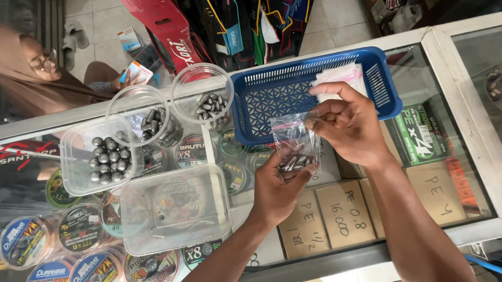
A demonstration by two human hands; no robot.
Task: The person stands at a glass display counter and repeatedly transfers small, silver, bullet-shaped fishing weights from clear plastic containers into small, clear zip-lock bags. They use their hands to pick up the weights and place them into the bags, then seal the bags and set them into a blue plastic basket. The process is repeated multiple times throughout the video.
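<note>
Between both hands' fingers: small clear plastic bag [295, 146] of metal sinkers, long axis upright, mouth up. Left hand [277, 190] cups bottom, right hand [346, 125] pinches top. Blue basket [249, 110] just behind.

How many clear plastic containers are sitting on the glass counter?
4: two round tubs with elongated metal weights at the back, a square tub of round weights on the left, and a larger rectangular tub, nearly bare, in front.

Two bare forearms rising from the lower edge: left hand [276, 186] cupped palm-up, fingers curled closed (thumb side uppermost); right hand [347, 125] above it, fingertips pinched together, wrist bent.
</note>
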